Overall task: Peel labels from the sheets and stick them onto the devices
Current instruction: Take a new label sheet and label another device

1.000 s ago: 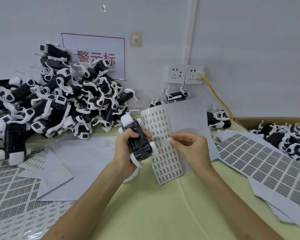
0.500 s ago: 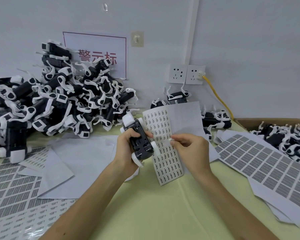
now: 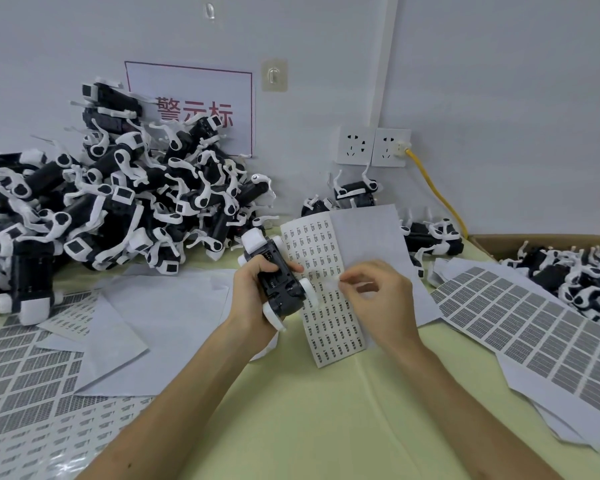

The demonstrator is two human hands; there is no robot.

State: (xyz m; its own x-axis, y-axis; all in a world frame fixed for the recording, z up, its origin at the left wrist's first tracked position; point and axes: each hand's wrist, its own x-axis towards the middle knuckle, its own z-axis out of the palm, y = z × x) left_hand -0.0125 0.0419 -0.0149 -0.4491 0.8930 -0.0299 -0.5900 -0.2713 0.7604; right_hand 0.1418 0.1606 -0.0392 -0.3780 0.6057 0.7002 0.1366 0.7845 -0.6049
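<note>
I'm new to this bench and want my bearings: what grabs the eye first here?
The big heap of black-and-white devices piled at the left. At centre, the left hand grips one device while the right hand pinches a label off the sheet.

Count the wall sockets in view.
2, side by side on the wall: the left socket empty, the right socket with the yellow cable plugged in. None seem hidden.
</note>
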